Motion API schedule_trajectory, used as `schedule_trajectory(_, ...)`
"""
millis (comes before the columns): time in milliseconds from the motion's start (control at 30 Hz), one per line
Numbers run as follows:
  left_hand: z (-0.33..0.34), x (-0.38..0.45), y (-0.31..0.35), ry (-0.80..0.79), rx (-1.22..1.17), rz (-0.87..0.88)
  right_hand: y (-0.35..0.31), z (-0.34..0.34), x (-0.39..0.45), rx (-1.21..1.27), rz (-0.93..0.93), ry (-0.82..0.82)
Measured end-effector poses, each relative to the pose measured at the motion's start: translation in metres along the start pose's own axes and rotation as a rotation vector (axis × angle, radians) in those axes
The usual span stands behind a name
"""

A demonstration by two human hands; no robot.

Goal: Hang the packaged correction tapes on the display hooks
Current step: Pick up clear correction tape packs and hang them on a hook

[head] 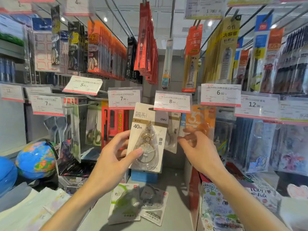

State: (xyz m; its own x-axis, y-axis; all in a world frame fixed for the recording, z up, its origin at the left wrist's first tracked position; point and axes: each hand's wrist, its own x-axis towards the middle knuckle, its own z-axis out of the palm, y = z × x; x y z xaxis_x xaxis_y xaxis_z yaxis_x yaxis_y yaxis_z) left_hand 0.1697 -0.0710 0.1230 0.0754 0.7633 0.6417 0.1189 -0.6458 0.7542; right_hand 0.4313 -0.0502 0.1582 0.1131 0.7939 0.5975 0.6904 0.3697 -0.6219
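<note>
Head camera view looked down at both my hands in front of a stationery display crowded with hanging packs and price tags. My left hand (115,154) gripped a packaged correction tape (146,139), thumb pressed across the clear blister on the front and fingers curled behind the card's left edge. The pack was held upright, its top just below and partly behind the 8.00 price tag (172,101), close to the hook that I could not clearly see. My right hand (196,147) hovered just beside the pack, fingers loosely curled and holding nothing; it was blurred.

I judged the pack light, a thin stiff card with a brittle plastic bubble over the teardrop-shaped dispenser. The glossy bubble looked slippery, so the card edges seemed the surer place to take hold, low down, leaving the hang slot at the top free for the hook. The card might bend if pushed hard against the wire.

Two more packs (138,202) lay flat on the grey surface (176,205) below, overlapping each other, one green and one dark. A similar pack (173,130) hung behind the one I held.
</note>
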Motion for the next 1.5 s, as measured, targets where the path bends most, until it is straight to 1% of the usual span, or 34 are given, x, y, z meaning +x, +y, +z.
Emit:
schedule_trajectory(67,0.008,-0.001,0.0,-0.006,-0.036,-0.009,0.0,-0.006,-0.01,0.184,0.016,-0.082)
schedule_trajectory(133,0.019,-0.001,-0.001,-0.024,-0.06,-0.02,-0.004,-0.008,-0.02,0.385,0.019,-0.211)
schedule_trajectory(200,0.03,-0.003,-0.001,-0.056,-0.061,-0.023,-0.008,-0.006,-0.029,0.504,0.011,-0.29)
schedule_trajectory(333,0.042,-0.006,-0.004,-0.11,-0.027,-0.027,-0.008,-0.005,-0.035,0.666,0.059,-0.322)
schedule_trajectory(400,0.042,-0.005,-0.004,-0.128,0.034,-0.009,-0.006,-0.008,-0.036,0.704,0.092,-0.329)
schedule_trajectory(500,0.038,0.002,0.004,-0.124,0.107,0.021,0.001,-0.017,-0.034,0.687,0.091,-0.321)
schedule_trajectory(667,0.026,0.034,0.034,-0.064,0.185,0.139,0.01,-0.038,-0.029,0.655,0.029,-0.238)
schedule_trajectory(867,0.018,0.057,0.067,-0.05,0.263,0.27,0.015,-0.047,-0.026,0.63,-0.007,-0.228)
schedule_trajectory(1167,0.012,0.059,0.08,-0.048,0.262,0.276,-0.005,-0.03,-0.009,0.575,-0.049,-0.241)
schedule_trajectory(1500,0.014,0.051,0.074,-0.07,0.243,0.259,-0.008,-0.014,0.005,0.552,-0.012,-0.165)
